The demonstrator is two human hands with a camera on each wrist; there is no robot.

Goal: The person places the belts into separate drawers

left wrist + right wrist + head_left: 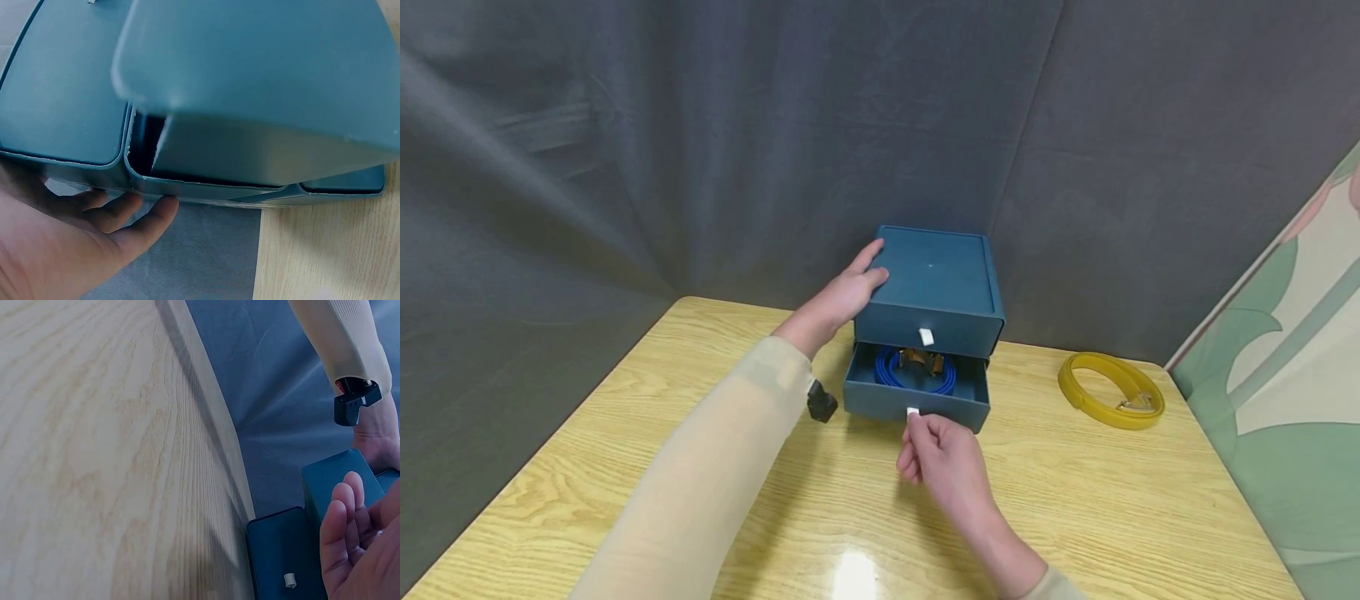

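A wooden table holds a blue box at its back edge. The bottom drawer is pulled out, with a blue belt coiled inside. The left hand rests flat on the box's left side, fingers straight. The right hand pinches the drawer's little white tab. A yellow belt lies to the right.

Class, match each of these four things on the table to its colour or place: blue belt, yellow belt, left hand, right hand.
Things:
1. blue belt
2. yellow belt
3. left hand
4. right hand

Places:
A. pinching the lower drawer's white tab
B. inside the open lower drawer
C. against the box's left side
D. on the table, right of the box

Pairs: 1-B, 2-D, 3-C, 4-A
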